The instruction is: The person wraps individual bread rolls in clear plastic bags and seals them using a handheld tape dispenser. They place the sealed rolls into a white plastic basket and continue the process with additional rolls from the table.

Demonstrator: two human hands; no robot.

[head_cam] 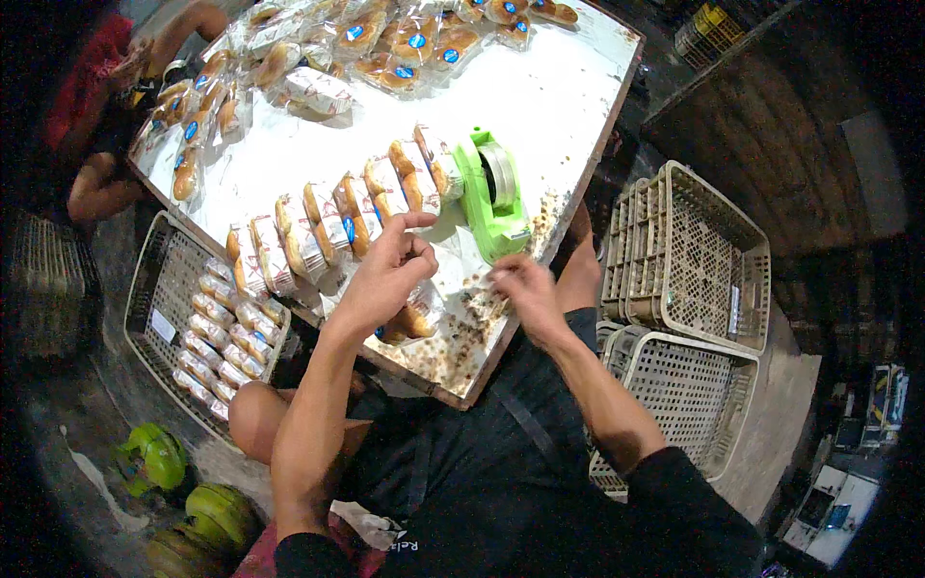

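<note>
My left hand (396,269) is over the table's near edge, its index finger extended toward the bread row and nothing seen in its grasp. Under it lies a bread roll in a clear bag (413,318). My right hand (526,295), blurred, has its fingertips bent together beside the near end of a green tape dispenser (498,188); whether it holds anything cannot be told. Left of the dispenser, a slanting row of packaged bread rolls (318,224) stands on edge, side by side. The white tabletop (535,94) has brown stains near the right hand.
More bagged rolls (415,43) are heaped at the table's far side. A plastic crate (162,289) at the left holds packed rolls. Stacked crates (712,253) stand at the right. Green coconuts (155,455) lie on the floor. Another person's arm (108,188) is at the upper left.
</note>
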